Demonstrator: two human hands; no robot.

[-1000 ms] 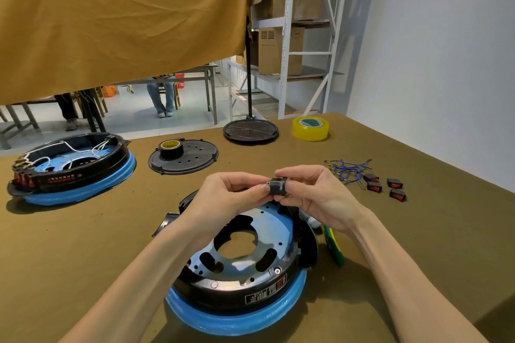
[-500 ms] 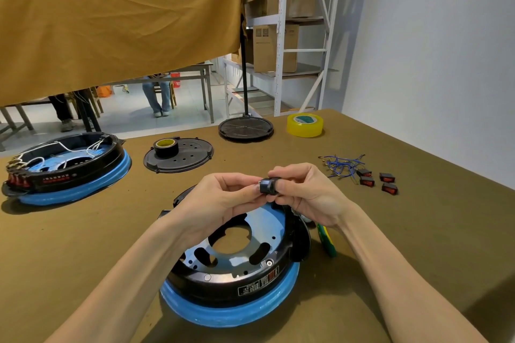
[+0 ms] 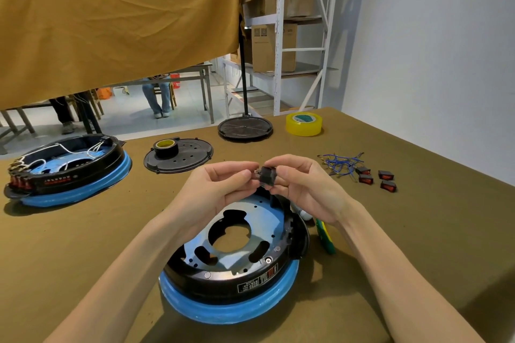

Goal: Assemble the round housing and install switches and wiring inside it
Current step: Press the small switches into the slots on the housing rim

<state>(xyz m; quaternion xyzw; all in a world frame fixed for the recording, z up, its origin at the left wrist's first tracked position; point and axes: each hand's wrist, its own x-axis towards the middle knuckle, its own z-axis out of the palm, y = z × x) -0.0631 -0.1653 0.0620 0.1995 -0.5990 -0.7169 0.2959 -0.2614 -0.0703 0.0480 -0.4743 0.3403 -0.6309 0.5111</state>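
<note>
Above the round housing (image 3: pixel 234 262) on the tabletop (image 3: pixel 83 245), left hand (image 3: pixel 214 192) and right hand (image 3: pixel 303 189) pinch a black rocker switch (image 3: pixel 266 176), apparently orienting its terminals; next, seating it in a rim slot.

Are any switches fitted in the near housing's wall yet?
No: the near housing shows empty cut-outs in its wall, one switch is held above it, and four loose switches lie on the table.

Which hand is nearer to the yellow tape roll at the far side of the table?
The right hand. The yellow tape roll lies beyond it, almost straight ahead. The left hand is further to the left; both hold the small black switch.
</note>
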